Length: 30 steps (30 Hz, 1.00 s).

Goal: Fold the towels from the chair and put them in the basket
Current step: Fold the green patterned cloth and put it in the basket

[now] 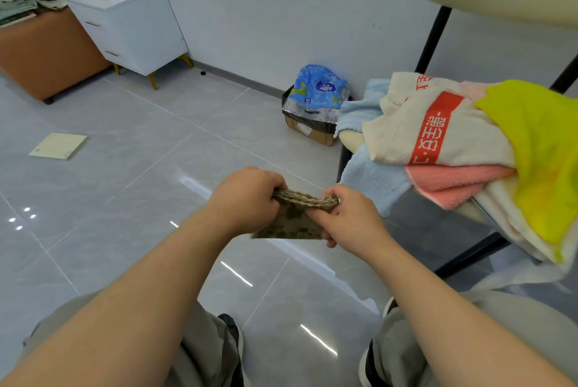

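Pinching the folded mottled brown towel (292, 219) at both top corners, left hand (247, 199) and right hand (350, 220) keep its layers aligned; unfolded towels (453, 136) await on the chair (431, 42).

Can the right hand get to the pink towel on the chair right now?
Probably not yet: the right hand pinches the folded brown towel. The pink towel lies close, its edge bare below the white towel.

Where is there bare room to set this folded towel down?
The grey tiled floor is free between the flat cream board and the brown cardboard box. The cream chair seat is crowded with piled coloured towels.
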{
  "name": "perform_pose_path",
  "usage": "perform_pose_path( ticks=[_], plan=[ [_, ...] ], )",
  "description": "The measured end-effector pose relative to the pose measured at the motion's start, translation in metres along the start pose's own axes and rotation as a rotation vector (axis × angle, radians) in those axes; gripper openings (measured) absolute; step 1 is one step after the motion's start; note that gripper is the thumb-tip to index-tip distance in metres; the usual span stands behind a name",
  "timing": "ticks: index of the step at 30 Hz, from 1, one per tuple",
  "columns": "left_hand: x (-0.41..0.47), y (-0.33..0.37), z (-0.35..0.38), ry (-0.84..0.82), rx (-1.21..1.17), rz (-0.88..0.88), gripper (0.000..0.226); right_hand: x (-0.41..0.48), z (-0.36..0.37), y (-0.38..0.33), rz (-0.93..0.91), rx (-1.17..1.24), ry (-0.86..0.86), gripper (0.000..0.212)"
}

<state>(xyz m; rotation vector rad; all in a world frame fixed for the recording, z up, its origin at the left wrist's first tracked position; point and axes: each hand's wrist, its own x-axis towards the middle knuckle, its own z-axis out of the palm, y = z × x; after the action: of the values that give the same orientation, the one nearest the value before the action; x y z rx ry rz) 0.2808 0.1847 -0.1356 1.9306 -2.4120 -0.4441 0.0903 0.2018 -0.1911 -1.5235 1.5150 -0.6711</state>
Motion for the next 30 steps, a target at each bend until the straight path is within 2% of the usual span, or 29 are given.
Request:
perform_pose_path(
  ticks=[2, 5, 8, 10, 12, 14, 17, 20, 22, 23, 30],
  plan=[
    [0.0, -0.004, -0.002, 0.031, -0.103, -0.04, 0.025, 0.003, -0.002, 0.003, -0.032, -0.029, 0.058, 0.023],
    [0.002, -0.013, -0.009, 0.119, -0.435, -0.138, 0.007, 0.011, -0.011, 0.006, -0.033, 0.174, 0.042, 0.03],
    [0.0, -0.013, -0.014, 0.13, -0.936, -0.214, 0.022, 0.016, -0.023, 0.001, 0.034, 0.587, -0.088, 0.024],
    [0.0, -0.009, -0.012, 0.152, -1.048, -0.217, 0.023, 0.015, -0.025, -0.004, 0.074, 0.781, -0.117, 0.015],
    [0.002, -0.004, -0.005, 0.208, -1.039, -0.219, 0.024, 0.014, -0.02, -0.005, 0.097, 0.848, -0.044, 0.016],
    [0.005, 0.002, 0.002, 0.267, -0.951, -0.245, 0.026, 0.015, -0.013, -0.005, 0.116, 0.83, 0.078, 0.015],
    [0.007, 0.008, 0.01, 0.275, -0.927, -0.305, 0.026, 0.014, -0.007, -0.005, 0.057, 0.53, 0.268, 0.019],
    [0.008, 0.016, 0.011, 0.107, -1.282, -0.427, 0.032, 0.011, -0.009, -0.008, -0.055, 0.226, 0.423, 0.026],
    [0.007, 0.02, 0.009, -0.06, -1.47, -0.512, 0.033, 0.013, -0.011, -0.006, -0.078, 0.182, 0.495, 0.028],
    [0.008, 0.021, 0.01, -0.09, -1.461, -0.517, 0.03, 0.016, -0.013, -0.004, -0.073, 0.168, 0.517, 0.029],
    [0.009, 0.028, 0.025, 0.22, -1.026, -0.398, 0.023, 0.016, -0.014, 0.0, -0.055, 0.075, 0.501, 0.037]
  ],
)
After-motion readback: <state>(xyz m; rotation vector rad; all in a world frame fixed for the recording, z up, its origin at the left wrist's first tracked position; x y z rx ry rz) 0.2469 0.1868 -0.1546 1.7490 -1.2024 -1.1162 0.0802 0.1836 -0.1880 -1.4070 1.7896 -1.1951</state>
